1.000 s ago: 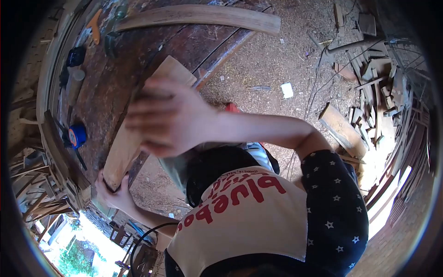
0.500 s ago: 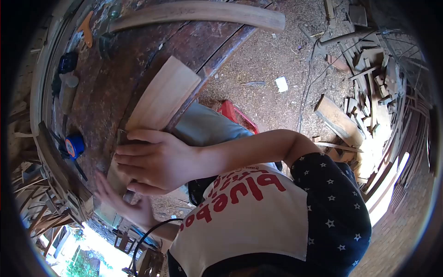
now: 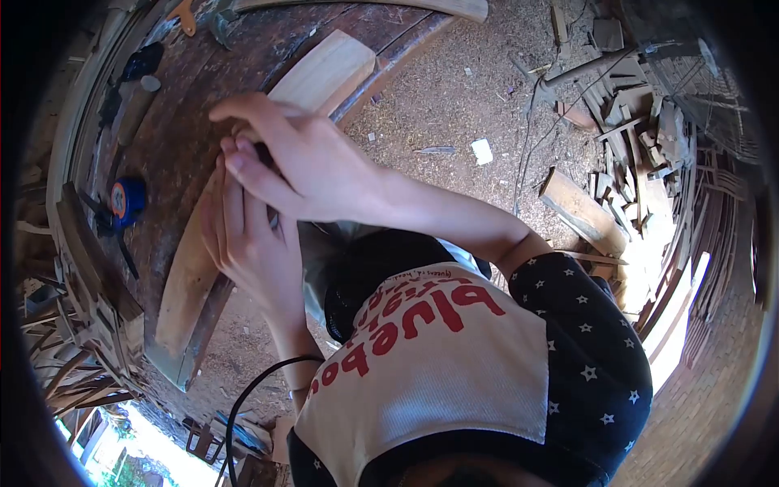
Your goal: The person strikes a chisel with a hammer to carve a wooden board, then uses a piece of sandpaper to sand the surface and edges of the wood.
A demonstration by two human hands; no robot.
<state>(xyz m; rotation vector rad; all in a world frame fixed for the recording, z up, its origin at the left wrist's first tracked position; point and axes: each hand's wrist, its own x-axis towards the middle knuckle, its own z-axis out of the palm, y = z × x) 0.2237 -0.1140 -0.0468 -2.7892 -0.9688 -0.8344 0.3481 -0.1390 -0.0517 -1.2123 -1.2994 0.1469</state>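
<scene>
A curved wooden board (image 3: 182,312) lies along the edge of the dark workbench (image 3: 178,138), its middle covered by both hands. My right hand (image 3: 304,162) is over the board's upper half, fingers bent around something dark and mostly hidden, the thumb side raised. Just below it, my left hand (image 3: 251,235) lies across the board with long, nearly straight fingers reaching up to the right hand. The fingertips of the two hands meet or overlap.
A blue tape roll (image 3: 127,201), an orange-handled tool (image 3: 185,16) and a wooden-handled tool (image 3: 138,109) are on the bench. Another curved wooden piece (image 3: 466,8) crosses its far end. Wood scraps (image 3: 641,162) and a white piece (image 3: 482,151) lie on the sawdust-covered floor.
My right hand has gone from flat on the board to bent fingers farther up. My left hand has moved up from beside the board onto it. The whole view has shifted.
</scene>
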